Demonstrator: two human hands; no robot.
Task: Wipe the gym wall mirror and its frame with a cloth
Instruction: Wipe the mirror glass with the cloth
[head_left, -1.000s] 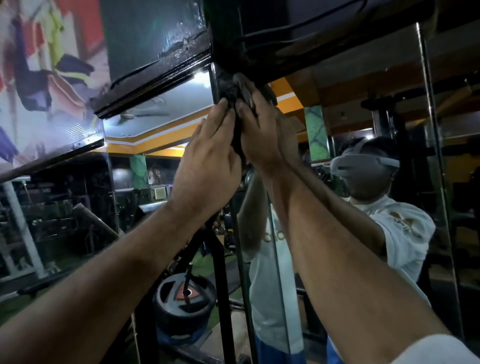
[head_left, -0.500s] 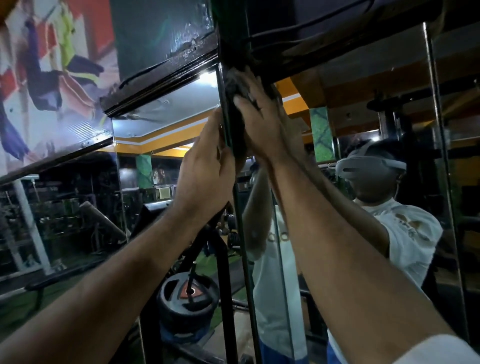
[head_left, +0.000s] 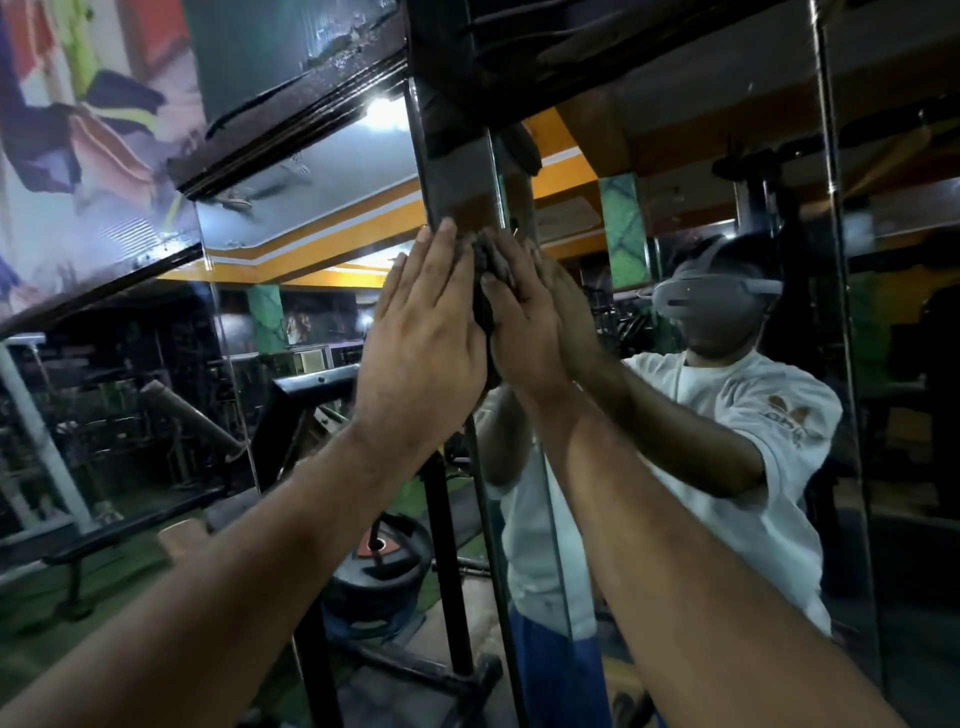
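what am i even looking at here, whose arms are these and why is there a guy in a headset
This is one picture from a camera worn on a person's head, looking forward at their own raised arms. There is no robot. The left hand and the right hand are pressed together around a dark cloth, squeezing it against the vertical frame strip where two panels of the wall mirror meet. The figure in a headset and white shirt is that same person's reflection. The weight plates and benches seem to be reflected gym equipment.
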